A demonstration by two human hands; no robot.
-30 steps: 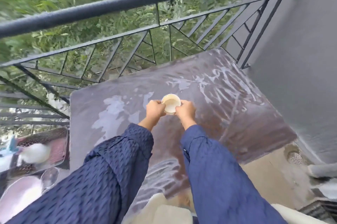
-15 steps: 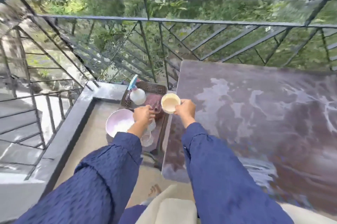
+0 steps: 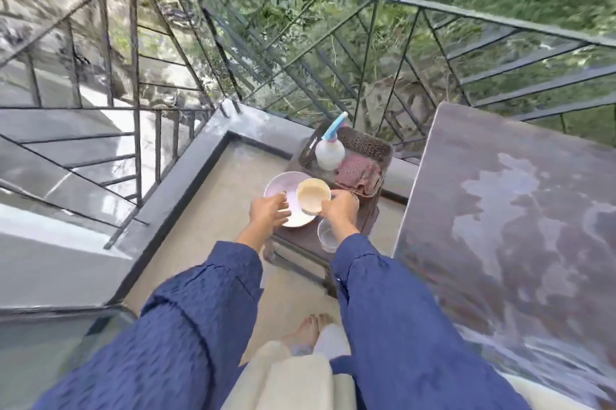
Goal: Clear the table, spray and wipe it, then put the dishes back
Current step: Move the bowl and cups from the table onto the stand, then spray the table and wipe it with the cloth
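Observation:
A small cream bowl (image 3: 312, 196) hangs just above a white plate (image 3: 284, 188), and my right hand (image 3: 340, 210) grips the bowl's right rim. My left hand (image 3: 268, 211) pinches the plate's near-left edge, thumb on top. The plate lies on a low brown stool (image 3: 301, 244) left of the table. A clear glass (image 3: 327, 238) stands on the stool under my right wrist. Behind them a brown basket (image 3: 368, 146) holds a white spray bottle (image 3: 329, 151) with a blue nozzle and a pink cloth (image 3: 358, 172). The dark table (image 3: 520, 209) at the right shows wet streaks.
A black metal railing (image 3: 366, 52) runs round the balcony behind the stool and table. A raised grey ledge (image 3: 186, 176) borders the floor at the left. My bare feet (image 3: 311, 331) stand on the beige floor below the stool.
I turned from the table to the stool at the left. The bowl went with my right hand to above the plate. My left hand let go of the bowl and took the plate's edge.

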